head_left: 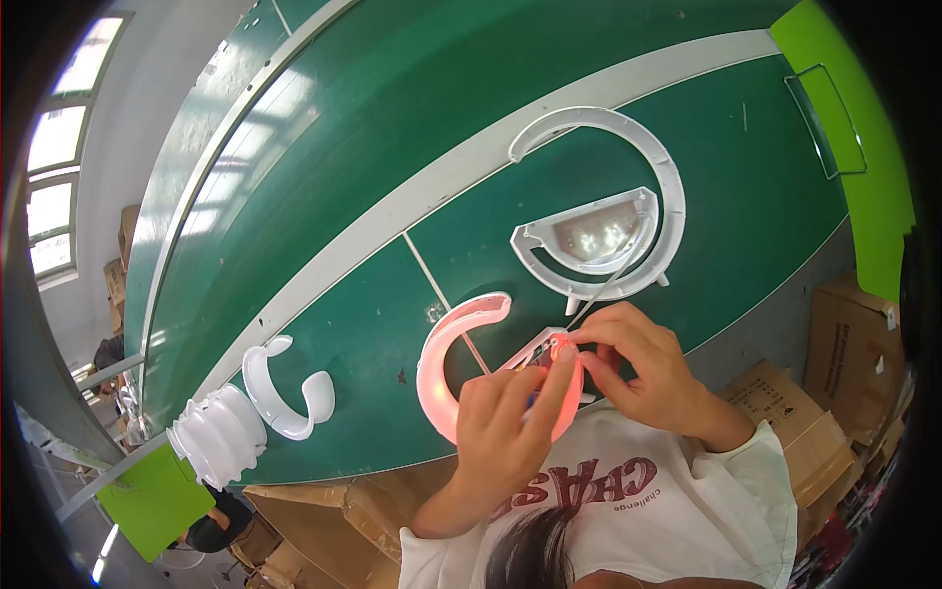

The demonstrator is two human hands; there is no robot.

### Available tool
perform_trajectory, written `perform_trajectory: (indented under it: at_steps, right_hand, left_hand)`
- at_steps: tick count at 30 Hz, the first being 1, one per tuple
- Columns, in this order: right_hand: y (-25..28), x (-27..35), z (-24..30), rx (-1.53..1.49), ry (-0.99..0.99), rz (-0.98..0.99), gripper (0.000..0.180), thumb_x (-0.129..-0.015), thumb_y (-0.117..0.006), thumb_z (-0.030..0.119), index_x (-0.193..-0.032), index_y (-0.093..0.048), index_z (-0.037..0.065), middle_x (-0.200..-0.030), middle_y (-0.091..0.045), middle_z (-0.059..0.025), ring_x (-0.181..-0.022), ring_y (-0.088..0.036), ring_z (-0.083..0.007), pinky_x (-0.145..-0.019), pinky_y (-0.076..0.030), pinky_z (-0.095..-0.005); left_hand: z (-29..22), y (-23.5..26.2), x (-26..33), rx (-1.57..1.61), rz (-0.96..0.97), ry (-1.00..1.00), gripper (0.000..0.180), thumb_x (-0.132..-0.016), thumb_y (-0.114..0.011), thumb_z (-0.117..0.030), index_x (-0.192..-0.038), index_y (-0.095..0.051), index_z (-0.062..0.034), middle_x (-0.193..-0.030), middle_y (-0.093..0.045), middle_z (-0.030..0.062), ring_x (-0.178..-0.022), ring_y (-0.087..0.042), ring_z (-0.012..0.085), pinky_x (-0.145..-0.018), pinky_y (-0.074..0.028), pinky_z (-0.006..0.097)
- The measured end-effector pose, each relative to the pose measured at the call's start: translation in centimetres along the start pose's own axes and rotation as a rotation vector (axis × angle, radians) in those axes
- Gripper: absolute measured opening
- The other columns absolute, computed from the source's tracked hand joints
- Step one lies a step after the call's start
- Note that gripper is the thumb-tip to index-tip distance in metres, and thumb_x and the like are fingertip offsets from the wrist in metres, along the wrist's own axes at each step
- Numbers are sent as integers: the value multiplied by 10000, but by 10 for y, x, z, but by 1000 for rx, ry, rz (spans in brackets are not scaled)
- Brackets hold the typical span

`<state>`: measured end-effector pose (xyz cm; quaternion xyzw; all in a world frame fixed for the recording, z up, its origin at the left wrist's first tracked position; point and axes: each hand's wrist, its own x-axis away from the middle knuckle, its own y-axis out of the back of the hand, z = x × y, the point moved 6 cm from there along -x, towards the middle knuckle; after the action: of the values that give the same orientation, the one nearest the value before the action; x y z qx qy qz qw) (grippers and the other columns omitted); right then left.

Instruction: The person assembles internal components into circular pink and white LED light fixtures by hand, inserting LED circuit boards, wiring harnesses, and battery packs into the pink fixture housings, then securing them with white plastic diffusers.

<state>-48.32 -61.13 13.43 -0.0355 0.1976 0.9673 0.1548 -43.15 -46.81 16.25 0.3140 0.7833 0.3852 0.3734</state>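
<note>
A curved, G-shaped white plastic lamp housing (439,365) glows red at the table's near edge, in front of my body. My left hand (505,407) is closed over its near right part, the index finger pressed on the end of the flat inner section. Beside that fingertip, my right hand (643,368) pinches at the same lit corner. What sits between its thumb and finger is too small to make out. A thin pale cable (601,287) runs down to this corner from a matching unlit housing (672,201) with a half-round inner panel (597,236).
At the left edge of the green table (353,393) lie a C-shaped white part (263,385) and a stack of white curved parts (221,437). A pale raised strip (412,201) crosses behind. Cardboard boxes (854,344) stand at right; another person (218,520) is at lower left.
</note>
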Motion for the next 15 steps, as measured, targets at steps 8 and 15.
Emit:
perform_trajectory:
  at_steps: [8, 15]
  right_hand:
    - [-9, 1, -11, 60, 63, 19, 293, -850, -739, 67, -1138, -687, 67, -1014, -609, -57, -640, -618, -140, -549, -512, -263]
    - [-10, -6, -5, 168, 129, 86, 276, -807, -739, 63, -1080, -698, 54, -928, -584, -54, -657, -609, -140, -552, -500, -271]
  left_hand:
    - [11, 8, -7, 52, 71, 210, 362, -721, -771, 24, -1075, -725, -36, -929, -610, 54, -795, -563, 221, -656, -462, 323]
    - [10, 9, -17, -8, 137, 259, 190, -787, -781, -22, -956, -697, -41, -902, -593, 61, -773, -549, 233, -638, -452, 339]
